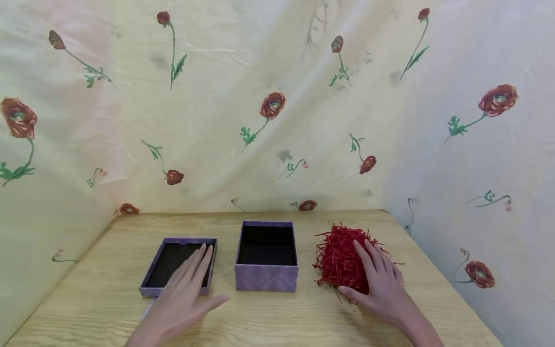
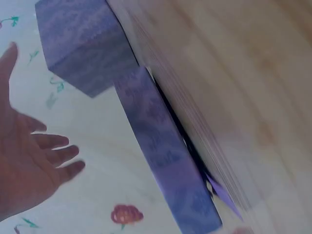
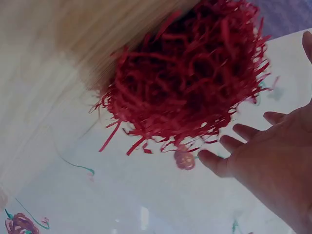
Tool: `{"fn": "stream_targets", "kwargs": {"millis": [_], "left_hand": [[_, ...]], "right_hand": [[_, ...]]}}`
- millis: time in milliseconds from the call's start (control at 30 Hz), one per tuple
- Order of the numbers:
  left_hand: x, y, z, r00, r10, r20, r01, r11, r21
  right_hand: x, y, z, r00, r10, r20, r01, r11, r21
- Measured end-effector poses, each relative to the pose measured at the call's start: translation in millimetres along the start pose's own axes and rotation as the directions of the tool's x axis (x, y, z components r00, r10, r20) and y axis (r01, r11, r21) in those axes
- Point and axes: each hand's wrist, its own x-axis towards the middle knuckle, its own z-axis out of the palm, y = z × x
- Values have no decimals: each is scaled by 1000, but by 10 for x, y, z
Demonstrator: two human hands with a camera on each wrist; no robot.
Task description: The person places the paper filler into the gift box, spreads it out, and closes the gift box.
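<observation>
My left hand, its fingers extended, is over a shallow purple box lid with a black inside. In the left wrist view a gap separates that hand from the lid's side wall. Beside a heap of red shredded paper, my right hand hovers with fingers spread. The right wrist view shows the hand apart from the red shreds. Between the hands stands an uncovered purple box with a black interior.
The pale wooden table carries all of these. A cloth printed with red flowers hangs behind it and along both sides. A purple strip sticks out from under the lid.
</observation>
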Motion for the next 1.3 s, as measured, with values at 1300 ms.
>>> {"fn": "stream_targets", "kwargs": {"millis": [1300], "left_hand": [[605, 104, 399, 986, -160, 46, 157, 808, -568]], "right_hand": [[486, 452, 200, 976, 103, 190, -136, 976, 171]]}}
